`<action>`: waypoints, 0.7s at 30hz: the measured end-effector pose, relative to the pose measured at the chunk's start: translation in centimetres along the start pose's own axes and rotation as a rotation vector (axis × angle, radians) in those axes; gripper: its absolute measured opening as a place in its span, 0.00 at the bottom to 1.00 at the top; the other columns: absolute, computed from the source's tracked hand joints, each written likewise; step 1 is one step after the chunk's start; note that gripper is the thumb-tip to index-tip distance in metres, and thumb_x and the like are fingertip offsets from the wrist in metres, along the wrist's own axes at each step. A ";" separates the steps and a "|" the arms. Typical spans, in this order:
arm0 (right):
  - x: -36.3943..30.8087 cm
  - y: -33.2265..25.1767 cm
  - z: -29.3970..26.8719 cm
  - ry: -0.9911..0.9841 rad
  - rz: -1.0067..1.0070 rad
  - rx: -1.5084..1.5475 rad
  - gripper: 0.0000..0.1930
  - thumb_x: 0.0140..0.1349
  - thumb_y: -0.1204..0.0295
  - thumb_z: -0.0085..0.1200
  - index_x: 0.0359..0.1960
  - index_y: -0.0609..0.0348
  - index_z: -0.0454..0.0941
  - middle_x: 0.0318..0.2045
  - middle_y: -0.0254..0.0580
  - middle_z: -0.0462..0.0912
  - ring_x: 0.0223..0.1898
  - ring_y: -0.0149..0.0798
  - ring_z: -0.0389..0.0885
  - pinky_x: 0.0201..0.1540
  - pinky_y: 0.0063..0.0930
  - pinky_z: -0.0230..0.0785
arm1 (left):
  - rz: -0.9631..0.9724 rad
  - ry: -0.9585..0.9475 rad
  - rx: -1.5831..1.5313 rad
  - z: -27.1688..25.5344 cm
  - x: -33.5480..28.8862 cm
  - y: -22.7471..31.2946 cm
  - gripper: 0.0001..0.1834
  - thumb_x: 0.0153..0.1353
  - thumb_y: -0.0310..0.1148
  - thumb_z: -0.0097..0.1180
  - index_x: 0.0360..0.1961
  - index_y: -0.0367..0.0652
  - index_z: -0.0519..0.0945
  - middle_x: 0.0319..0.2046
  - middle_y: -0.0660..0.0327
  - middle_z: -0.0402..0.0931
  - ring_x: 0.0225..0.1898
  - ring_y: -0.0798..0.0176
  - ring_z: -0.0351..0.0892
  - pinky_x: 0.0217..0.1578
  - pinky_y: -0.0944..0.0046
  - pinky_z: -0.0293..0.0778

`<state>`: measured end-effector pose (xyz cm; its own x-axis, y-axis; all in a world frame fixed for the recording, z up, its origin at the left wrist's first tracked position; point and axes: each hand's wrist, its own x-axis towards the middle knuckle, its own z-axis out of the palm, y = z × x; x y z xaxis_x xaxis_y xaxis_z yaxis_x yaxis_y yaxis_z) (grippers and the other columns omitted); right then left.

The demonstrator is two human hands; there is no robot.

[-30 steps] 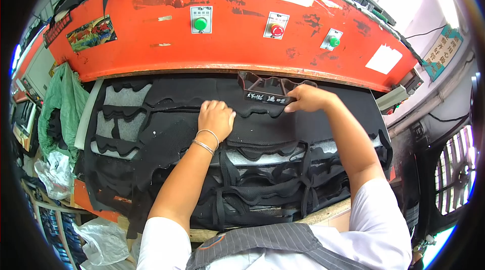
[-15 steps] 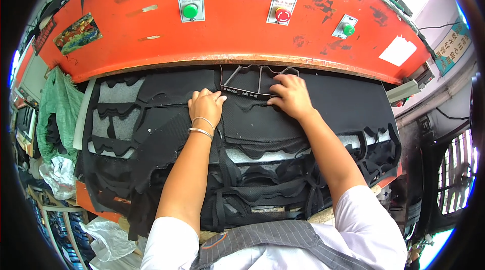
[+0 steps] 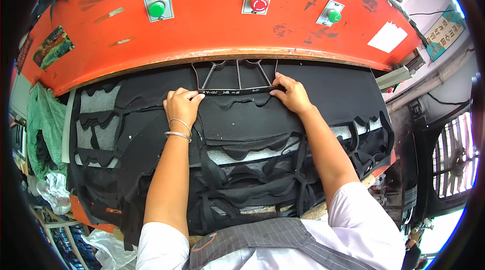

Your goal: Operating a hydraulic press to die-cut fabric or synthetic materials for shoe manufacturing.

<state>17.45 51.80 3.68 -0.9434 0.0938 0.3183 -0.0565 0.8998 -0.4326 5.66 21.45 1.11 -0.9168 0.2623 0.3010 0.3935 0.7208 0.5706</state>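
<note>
A cutting die [image 3: 237,90], a dark metal frame with thin braces inside, lies on black sheet material [image 3: 328,85] under the front edge of the orange press. Its far part is hidden beneath the press. At the die's near left corner, my left hand [image 3: 183,109] has thumb and fingers pinched together on the edge; a bangle circles that wrist. My right hand [image 3: 294,94] grips the near right corner between thumb and fingers. Scalloped cut-outs in the black sheet lie close below both hands.
The orange press front [image 3: 202,22] spans the far side, carrying a green button [image 3: 157,9], a red button [image 3: 259,3] and another green button [image 3: 334,16]. Black offcut strips [image 3: 252,186] hang over the near edge. A green sack [image 3: 43,128] is at left.
The die has turned straighter, its near edge now nearly level across the view. My right hand has moved from over its right part to the near right corner. The whole view has shifted.
</note>
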 end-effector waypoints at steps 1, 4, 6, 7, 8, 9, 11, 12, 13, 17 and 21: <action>-0.2 0.3 0.3 0.038 0.007 0.024 0.12 0.48 0.72 0.65 0.35 0.56 0.77 0.47 0.51 0.80 0.55 0.50 0.75 0.55 0.38 0.70 | 0.007 0.005 -0.018 0.1 0.1 0.0 0.11 0.48 0.42 0.66 0.29 0.48 0.88 0.28 0.65 0.81 0.38 0.58 0.74 0.44 0.58 0.69; 0.0 0.9 0.7 0.042 0.033 0.038 0.13 0.48 0.72 0.65 0.35 0.57 0.77 0.48 0.52 0.80 0.55 0.50 0.76 0.55 0.37 0.70 | 0.021 0.029 -0.028 0.3 0.3 0.0 0.11 0.47 0.41 0.67 0.27 0.47 0.88 0.27 0.64 0.80 0.38 0.58 0.75 0.43 0.58 0.69; 0.1 1.1 0.8 0.033 0.042 0.049 0.13 0.48 0.72 0.65 0.36 0.57 0.77 0.48 0.52 0.80 0.55 0.50 0.76 0.55 0.37 0.70 | 0.011 0.022 -0.021 0.3 0.4 0.1 0.11 0.47 0.41 0.67 0.28 0.47 0.88 0.27 0.64 0.80 0.38 0.58 0.75 0.43 0.58 0.69; 0.0 1.2 0.8 0.049 0.042 0.040 0.13 0.48 0.72 0.65 0.36 0.57 0.77 0.48 0.51 0.80 0.54 0.50 0.76 0.54 0.37 0.71 | 0.011 0.024 -0.017 0.4 0.4 0.2 0.11 0.46 0.41 0.67 0.28 0.47 0.88 0.28 0.64 0.80 0.38 0.58 0.75 0.43 0.58 0.69; 0.1 1.4 0.7 0.066 0.043 0.030 0.13 0.48 0.72 0.65 0.36 0.57 0.77 0.48 0.50 0.80 0.54 0.51 0.76 0.54 0.38 0.71 | 0.011 0.027 -0.013 0.6 0.5 0.3 0.11 0.46 0.41 0.67 0.28 0.47 0.88 0.28 0.64 0.80 0.38 0.58 0.75 0.43 0.58 0.69; 0.2 1.6 0.7 0.067 0.042 0.038 0.13 0.48 0.72 0.65 0.36 0.57 0.77 0.48 0.50 0.80 0.54 0.51 0.76 0.54 0.38 0.71 | 0.011 0.028 -0.005 0.7 0.7 0.4 0.11 0.46 0.41 0.67 0.28 0.47 0.88 0.28 0.64 0.80 0.38 0.58 0.75 0.43 0.58 0.69; 0.7 1.9 0.2 0.027 0.040 0.028 0.16 0.48 0.71 0.65 0.39 0.57 0.78 0.50 0.49 0.79 0.55 0.51 0.75 0.55 0.39 0.70 | 0.018 0.026 -0.011 1.0 1.2 0.7 0.11 0.46 0.42 0.67 0.27 0.47 0.88 0.29 0.64 0.81 0.38 0.57 0.74 0.43 0.58 0.68; 1.1 1.3 -0.3 0.028 0.035 0.040 0.16 0.48 0.71 0.65 0.39 0.57 0.78 0.50 0.49 0.79 0.55 0.51 0.75 0.55 0.39 0.70 | 0.039 -0.017 0.037 0.9 1.5 0.4 0.13 0.48 0.39 0.68 0.33 0.45 0.87 0.31 0.63 0.80 0.38 0.60 0.76 0.43 0.60 0.71; 1.6 -0.3 -1.0 0.039 0.073 0.086 0.19 0.48 0.69 0.66 0.43 0.56 0.77 0.51 0.49 0.79 0.56 0.51 0.74 0.56 0.38 0.68 | 0.033 -0.003 0.060 0.6 1.8 -0.8 0.13 0.48 0.39 0.68 0.33 0.45 0.87 0.31 0.63 0.80 0.38 0.60 0.76 0.43 0.60 0.71; 2.6 1.3 -3.8 0.596 0.290 0.450 0.24 0.57 0.65 0.63 0.54 0.61 0.73 0.55 0.46 0.75 0.57 0.42 0.72 0.60 0.35 0.62 | -0.119 -0.010 -0.360 -1.3 4.4 -2.0 0.17 0.53 0.38 0.66 0.42 0.40 0.83 0.32 0.56 0.79 0.36 0.63 0.79 0.39 0.65 0.75; 9.2 1.1 -11.2 1.055 0.145 0.156 0.23 0.68 0.67 0.47 0.60 0.67 0.64 0.62 0.55 0.64 0.64 0.49 0.60 0.66 0.39 0.49 | 0.102 0.269 -0.443 -6.4 8.4 4.5 0.10 0.61 0.33 0.58 0.34 0.36 0.82 0.28 0.58 0.76 0.30 0.61 0.75 0.34 0.64 0.71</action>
<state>12.39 58.42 15.60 -0.1904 0.5824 0.7903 -0.0780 0.7935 -0.6035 0.18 22.85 11.11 -0.8459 0.1011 0.5236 0.5235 0.3443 0.7793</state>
